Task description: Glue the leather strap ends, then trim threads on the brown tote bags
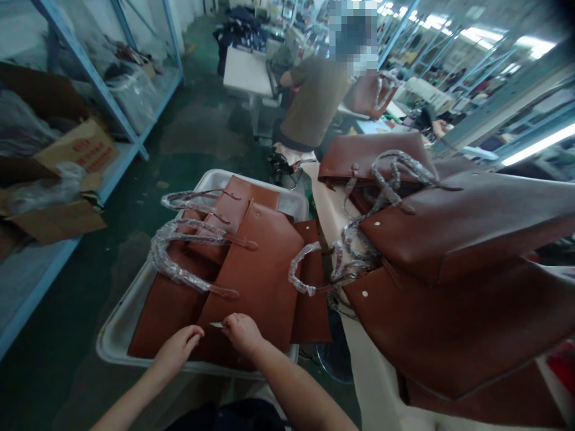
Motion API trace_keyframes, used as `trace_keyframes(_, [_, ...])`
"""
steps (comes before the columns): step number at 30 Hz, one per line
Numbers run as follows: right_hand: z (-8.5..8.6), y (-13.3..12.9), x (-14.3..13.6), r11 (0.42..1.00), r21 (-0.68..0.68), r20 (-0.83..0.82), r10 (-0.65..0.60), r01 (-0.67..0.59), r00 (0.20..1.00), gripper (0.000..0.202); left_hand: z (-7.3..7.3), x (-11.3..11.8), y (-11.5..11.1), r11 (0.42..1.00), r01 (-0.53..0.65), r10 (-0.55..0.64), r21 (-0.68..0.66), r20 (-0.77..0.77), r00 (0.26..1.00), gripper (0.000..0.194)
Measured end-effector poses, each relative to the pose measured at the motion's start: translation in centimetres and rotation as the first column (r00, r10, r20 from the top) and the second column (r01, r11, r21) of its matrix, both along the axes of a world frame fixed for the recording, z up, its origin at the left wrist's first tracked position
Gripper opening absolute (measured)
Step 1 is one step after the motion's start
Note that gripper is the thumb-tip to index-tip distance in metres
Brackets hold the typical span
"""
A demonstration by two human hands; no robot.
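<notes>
Low in the head view, my right hand [243, 333] is closed around a small pointed metal tool [216, 324]; its tip points left and the rest is hidden in my fist. Just left of it is my left hand [177, 349], thumb and fingers pinched together; whatever they hold is too small to make out. Both hands are over a brown leather bag [265, 257], which lies flat on other brown bags. Its plastic-wrapped handles [171, 263] stretch out to the left. The pile sits in a white plastic tub [117, 335].
More brown bags [467, 323] with wrapped handles are stacked on a pale surface [366, 371] at right. A blue metal shelf [130, 149] with cardboard boxes [76, 149] stands at left. Ahead, a person [314, 102] sits near a white table [247, 72].
</notes>
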State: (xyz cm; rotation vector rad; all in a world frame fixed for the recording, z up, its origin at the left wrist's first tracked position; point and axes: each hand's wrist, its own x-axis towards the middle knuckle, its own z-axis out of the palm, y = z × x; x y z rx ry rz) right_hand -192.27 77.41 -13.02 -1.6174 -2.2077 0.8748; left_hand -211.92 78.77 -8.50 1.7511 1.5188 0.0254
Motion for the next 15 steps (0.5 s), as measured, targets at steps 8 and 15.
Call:
trace_keyframes(8, [5.1,12.2,10.3,0.887,0.133,-0.095,-0.433,0.443,0.896,0.015,7.0,7.6,17.2,0.883,0.303,-0.233,0.358,-0.225,0.946,0.038])
trace_keyframes(15, [4.5,23.5,15.0,0.867,0.15,-0.142,-0.457,0.476,0.878,0.013,5.8,19.0,32.1,0.757,0.445,-0.221,0.479,-0.453,0.864,0.04])
